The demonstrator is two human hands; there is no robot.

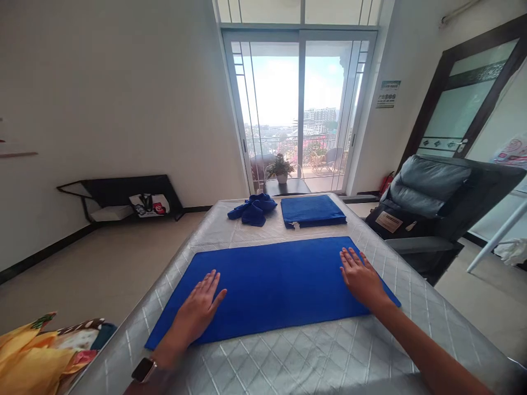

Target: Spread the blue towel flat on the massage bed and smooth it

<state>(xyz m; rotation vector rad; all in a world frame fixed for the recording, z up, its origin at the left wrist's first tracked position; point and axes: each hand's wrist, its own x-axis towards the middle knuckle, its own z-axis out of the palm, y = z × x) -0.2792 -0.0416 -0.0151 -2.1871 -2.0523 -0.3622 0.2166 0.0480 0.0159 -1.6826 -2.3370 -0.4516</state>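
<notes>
A blue towel (280, 285) lies spread out flat on the quilted silver-grey mattress (296, 362). On the towel's left part rests my left hand (198, 304), palm down with fingers stretched and the thumb apart. My right hand (361, 276) lies flat near the towel's right edge, its fingers extended. Beyond the spread towel sits a neat stack of folded blue towels (313, 210) with a small white tag at its front edge. To the left of that stack is a crumpled blue towel (253, 209).
A black armchair (428, 192) with a bag on it stands close on the right. Colourful cloths (37, 356) are heaped at the lower left. Past the far end are a small table (287, 187) with a potted plant (281, 169) and a sliding glass door (272, 93).
</notes>
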